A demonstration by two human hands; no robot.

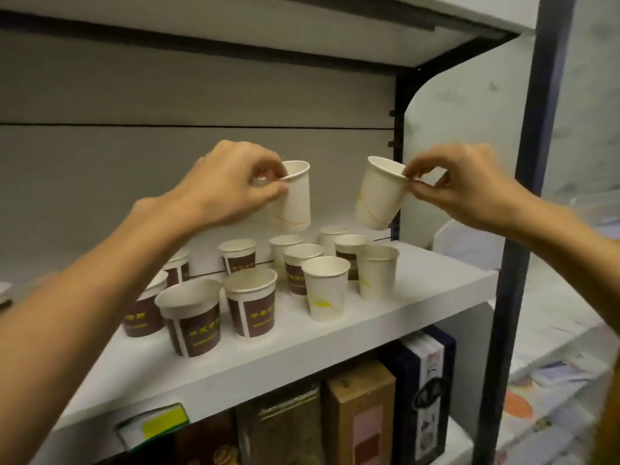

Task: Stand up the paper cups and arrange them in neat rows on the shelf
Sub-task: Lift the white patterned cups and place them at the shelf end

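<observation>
Smooth, tapered paper cups with rolled rims stand upright on the flat white shelf (419, 297): brown-banded cups (194, 317) at the left, plain white cups (327, 286) with yellow streaks to the right. Above them, the left hand (231, 186) pinches the rim of a white cup (295, 199), held nearly upright. The right hand (463, 186) pinches another white cup's (379, 193) rim, tilted, well clear of the shelf.

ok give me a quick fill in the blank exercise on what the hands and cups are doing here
1. Each hand pinches a white cup by its ____.
2. The cup in the right hand is ____, not upright.
3. The cup in the left hand hangs ____ the shelf, not on it.
4. The cups on the shelf all stand ____.

Missing words: rim; tilted; above; upright
</observation>
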